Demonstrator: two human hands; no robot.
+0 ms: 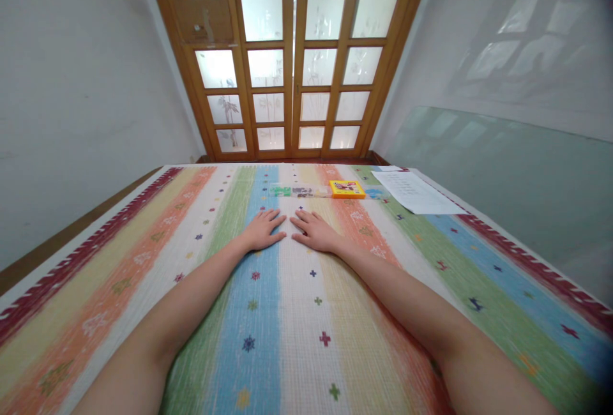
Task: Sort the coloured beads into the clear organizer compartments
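My left hand (261, 230) lies palm down on the striped cloth (143, 262), fingers stretched out and holding nothing. My right hand (313, 230) rests flat beside it, fingers spread, fingertips almost meeting those of the left. Just beyond both hands sits a clear plastic case (299, 191) with small coloured pieces inside. A yellow-orange box (347, 189) lies next to the case on its right. Neither hand touches the case or the box.
A white sheet of printed paper (414, 191) lies at the far right of the cloth. A wooden door with frosted glass panes (292, 64) stands behind the table. A glass panel (502, 166) leans along the right wall.
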